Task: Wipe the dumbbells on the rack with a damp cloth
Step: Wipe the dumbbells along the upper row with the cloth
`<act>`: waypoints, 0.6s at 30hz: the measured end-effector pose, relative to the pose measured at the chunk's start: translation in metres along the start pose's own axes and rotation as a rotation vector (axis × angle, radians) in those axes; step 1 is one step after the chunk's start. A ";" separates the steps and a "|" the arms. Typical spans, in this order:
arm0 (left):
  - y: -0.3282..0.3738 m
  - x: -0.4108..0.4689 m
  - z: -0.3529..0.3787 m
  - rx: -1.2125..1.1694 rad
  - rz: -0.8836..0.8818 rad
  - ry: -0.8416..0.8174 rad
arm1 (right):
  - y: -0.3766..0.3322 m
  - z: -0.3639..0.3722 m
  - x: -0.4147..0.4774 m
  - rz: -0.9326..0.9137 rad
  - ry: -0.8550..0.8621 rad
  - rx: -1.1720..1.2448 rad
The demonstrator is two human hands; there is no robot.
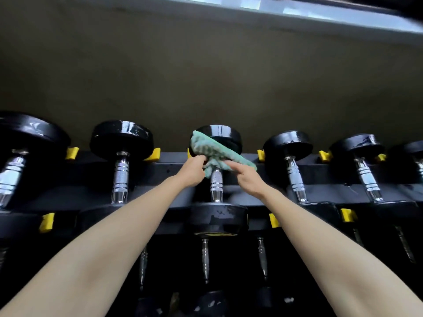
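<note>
Head view, top row of the rack (pixel 164 170). The green cloth (pixel 215 149) is stretched at a slant across the far head of the middle dumbbell (pixel 225 133), touching it, high at the left and low at the right.

The left hand (pixel 192 171) has its fingers curled round the bunched part of the cloth, just left of the chrome handle (pixel 216 181). The right hand (pixel 248 179) pinches the cloth's lower right end, just right of the handle. Both hands grip the cloth and neither touches the handle itself.

The dumbbell sits in the rack with its handle pointing toward the camera and its near head (pixel 217 217) at the front rail. Yellow cradles (pixel 153 154) sit between the neighbouring dumbbells (pixel 121 138) on both sides. The heads look glossy, but I cannot tell whether they are wet. A lower row (pixel 205 259) is dim and only its handles are visible.
</note>
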State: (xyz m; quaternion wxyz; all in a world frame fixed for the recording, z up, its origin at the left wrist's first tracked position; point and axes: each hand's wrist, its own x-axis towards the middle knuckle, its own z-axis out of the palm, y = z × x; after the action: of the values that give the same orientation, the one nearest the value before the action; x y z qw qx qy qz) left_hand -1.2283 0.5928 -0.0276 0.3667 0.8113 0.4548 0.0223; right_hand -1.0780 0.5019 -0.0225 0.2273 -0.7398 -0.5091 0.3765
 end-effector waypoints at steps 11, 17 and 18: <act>0.008 -0.044 -0.007 0.148 0.058 -0.287 | -0.004 0.000 -0.037 0.214 -0.199 0.318; 0.020 -0.072 -0.023 0.228 0.056 -0.403 | -0.014 -0.008 -0.072 0.148 -0.283 0.195; 0.023 -0.075 -0.026 0.226 0.072 -0.387 | -0.017 -0.011 -0.075 0.134 -0.282 0.209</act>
State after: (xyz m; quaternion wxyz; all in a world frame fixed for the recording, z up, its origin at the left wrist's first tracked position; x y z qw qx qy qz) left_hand -1.2650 0.5438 0.0274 0.3527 0.8521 0.3464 -0.1719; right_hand -1.0945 0.4394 0.0208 0.2038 -0.6842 -0.4438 0.5417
